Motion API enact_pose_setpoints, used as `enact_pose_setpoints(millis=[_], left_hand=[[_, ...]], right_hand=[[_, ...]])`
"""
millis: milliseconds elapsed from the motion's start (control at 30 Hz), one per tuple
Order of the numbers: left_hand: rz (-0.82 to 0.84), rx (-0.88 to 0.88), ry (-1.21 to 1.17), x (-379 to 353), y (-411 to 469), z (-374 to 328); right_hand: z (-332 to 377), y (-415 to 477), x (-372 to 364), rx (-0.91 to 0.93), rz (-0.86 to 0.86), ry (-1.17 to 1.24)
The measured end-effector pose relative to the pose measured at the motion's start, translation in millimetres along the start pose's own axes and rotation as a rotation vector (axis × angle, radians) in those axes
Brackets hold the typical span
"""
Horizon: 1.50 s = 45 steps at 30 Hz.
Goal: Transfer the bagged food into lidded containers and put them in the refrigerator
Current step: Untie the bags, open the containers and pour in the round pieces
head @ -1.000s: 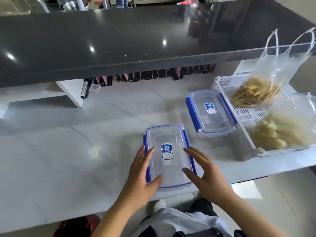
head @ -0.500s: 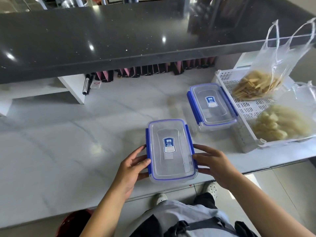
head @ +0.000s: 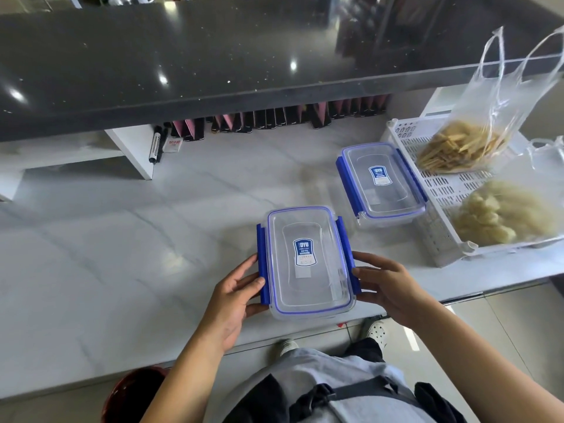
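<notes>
**Containers both empty, lids on**

Container (head: 306,264) sits clamped between the left hand (head: 236,296) and right hand (head: 386,288), fingers on its blue side clips. A second container (head: 381,181) and both food bags (head: 464,148) wait beyond the right hand; nothing transferred yet.

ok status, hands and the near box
Left hand and right hand grip near box by its blue side clips. Lid on, box empty. Food bags untouched in tray.

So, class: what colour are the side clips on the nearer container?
Blue side clips, head view.
</notes>
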<state>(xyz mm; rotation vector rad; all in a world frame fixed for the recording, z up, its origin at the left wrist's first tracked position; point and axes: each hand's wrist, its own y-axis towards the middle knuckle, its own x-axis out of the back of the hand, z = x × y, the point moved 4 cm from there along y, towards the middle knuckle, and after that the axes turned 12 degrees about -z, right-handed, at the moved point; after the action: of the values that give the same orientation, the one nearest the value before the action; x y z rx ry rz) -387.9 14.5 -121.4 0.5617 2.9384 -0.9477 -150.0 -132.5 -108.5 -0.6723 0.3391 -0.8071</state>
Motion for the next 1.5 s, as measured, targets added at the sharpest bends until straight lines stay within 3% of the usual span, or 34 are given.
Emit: enact_pose_setpoints(millis=[100,200,300,400,467,567,867,1133,1500], left_hand=[[-0.012,0.014,-0.027,0,1,3],[-0.054,-0.045,0.024,-2,-1,4],[-0.062,-0.29,0.356,2,-6,-4],[0.107,-0.509,0.676,-6,-17,-9],[0.17,-0.558,0.819,-14,-22,-4],[0.129,-0.65,0.932,-23,-19,6],[-0.013,-0.718,1.077,-20,6,-5],[-0.091,-0.657,1.065,-21,34,-34],[-0.16,-0.562,1.031,-18,55,-67]], right_hand=[[-2,2,5,0.005,-0.022,0.017],[2,2,5,0.165,-0.078,-0.071],[14,-12,2,0.44,-0.036,-0.395],[11,-29,-7,0.682,0.109,-0.85],[-1,-31,-12,0.772,0.119,-1.122],[-11,-30,-21,0.799,0.067,-1.284],[13,-11,-55,0.892,0.005,-1.363],[37,28,-79,0.989,-0.004,-1.38],[52,59,-101,1.013,0.035,-1.228]])
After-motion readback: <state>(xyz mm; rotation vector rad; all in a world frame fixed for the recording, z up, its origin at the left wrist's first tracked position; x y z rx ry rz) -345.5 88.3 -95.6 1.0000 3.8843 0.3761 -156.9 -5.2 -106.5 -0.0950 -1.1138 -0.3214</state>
